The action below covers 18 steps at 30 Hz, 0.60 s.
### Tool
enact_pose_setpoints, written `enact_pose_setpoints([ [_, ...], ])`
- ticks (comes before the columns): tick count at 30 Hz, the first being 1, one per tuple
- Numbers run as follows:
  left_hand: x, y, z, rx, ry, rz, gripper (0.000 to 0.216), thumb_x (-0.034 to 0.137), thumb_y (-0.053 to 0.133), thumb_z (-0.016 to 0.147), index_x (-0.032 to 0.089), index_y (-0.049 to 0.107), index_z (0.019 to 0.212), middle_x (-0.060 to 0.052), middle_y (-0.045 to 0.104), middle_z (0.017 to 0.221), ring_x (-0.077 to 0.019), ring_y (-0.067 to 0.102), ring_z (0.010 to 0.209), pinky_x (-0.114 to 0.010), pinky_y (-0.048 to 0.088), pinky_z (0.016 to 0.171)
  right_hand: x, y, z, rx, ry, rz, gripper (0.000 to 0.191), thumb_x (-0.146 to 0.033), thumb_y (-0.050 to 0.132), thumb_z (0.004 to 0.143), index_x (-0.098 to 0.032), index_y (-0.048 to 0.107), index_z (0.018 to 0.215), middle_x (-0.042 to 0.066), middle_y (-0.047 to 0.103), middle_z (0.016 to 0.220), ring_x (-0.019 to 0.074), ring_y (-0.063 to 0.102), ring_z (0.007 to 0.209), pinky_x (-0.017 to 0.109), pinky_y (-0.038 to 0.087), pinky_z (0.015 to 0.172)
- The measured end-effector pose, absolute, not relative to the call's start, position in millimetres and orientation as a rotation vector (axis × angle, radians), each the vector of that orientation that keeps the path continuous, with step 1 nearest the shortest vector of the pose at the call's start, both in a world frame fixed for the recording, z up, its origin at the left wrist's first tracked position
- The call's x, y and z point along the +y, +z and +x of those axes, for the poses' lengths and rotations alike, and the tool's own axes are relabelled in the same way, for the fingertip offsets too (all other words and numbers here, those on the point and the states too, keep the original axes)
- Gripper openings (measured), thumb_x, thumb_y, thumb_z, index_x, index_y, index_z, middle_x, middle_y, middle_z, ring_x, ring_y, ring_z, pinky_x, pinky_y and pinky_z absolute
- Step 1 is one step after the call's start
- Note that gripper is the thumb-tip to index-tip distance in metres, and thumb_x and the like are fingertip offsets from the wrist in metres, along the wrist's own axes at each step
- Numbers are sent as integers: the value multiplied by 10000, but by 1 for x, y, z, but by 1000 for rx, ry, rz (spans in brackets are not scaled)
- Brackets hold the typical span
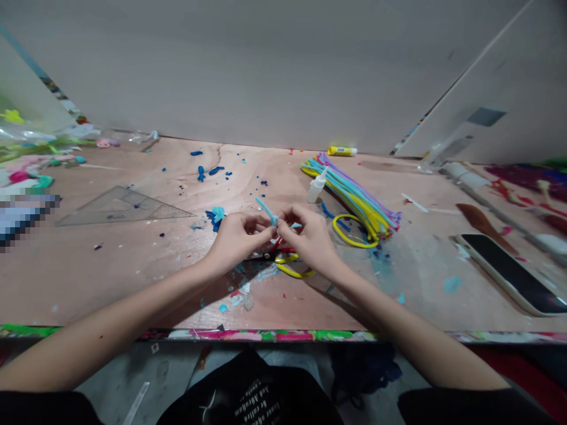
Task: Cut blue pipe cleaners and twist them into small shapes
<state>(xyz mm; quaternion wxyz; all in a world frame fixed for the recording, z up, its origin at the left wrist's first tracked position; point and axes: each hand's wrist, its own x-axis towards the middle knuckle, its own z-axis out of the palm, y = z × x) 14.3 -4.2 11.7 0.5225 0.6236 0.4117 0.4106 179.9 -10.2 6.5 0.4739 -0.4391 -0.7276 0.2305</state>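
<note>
My left hand (238,238) and my right hand (310,239) meet at the middle of the wooden table (133,277), fingers pinched together on a light blue pipe cleaner (267,211) whose free end sticks up and to the left. Under my hands lie scissors with yellow handles (290,267), partly hidden. A bundle of pastel and yellow pipe cleaners (354,198) lies just right of my hands, with a yellow loop (349,233) at its near end. A small white glue bottle (316,188) stands beside the bundle.
A clear set square (119,206) lies at the left, blue scraps (215,217) scattered about. A phone (509,273) lies at the right near a brown tool (481,221). A yellow glue stick (341,151) rests by the back wall. Craft clutter (31,159) fills the far left.
</note>
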Motion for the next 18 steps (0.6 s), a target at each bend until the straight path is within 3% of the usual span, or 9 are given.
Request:
enact_pose_setpoints([
  [11,-4,15,13,1003,932,1574,78,211,653,737,147,635,695,12,615,554,-91,557,501,-184,422,478,-8,13,185,-1890,561,-1083,56,-170,537,785,-195,548,736,-14,597,678,122,527,625,246,398,577],
  [18,-3,14,13,1015,908,1507,91,203,675,745,136,641,694,6,618,604,-86,558,533,-189,437,510,-7,18,188,-1937,525,-942,101,-254,618,886,-179,654,944,30,660,889,124,593,731,242,479,641],
])
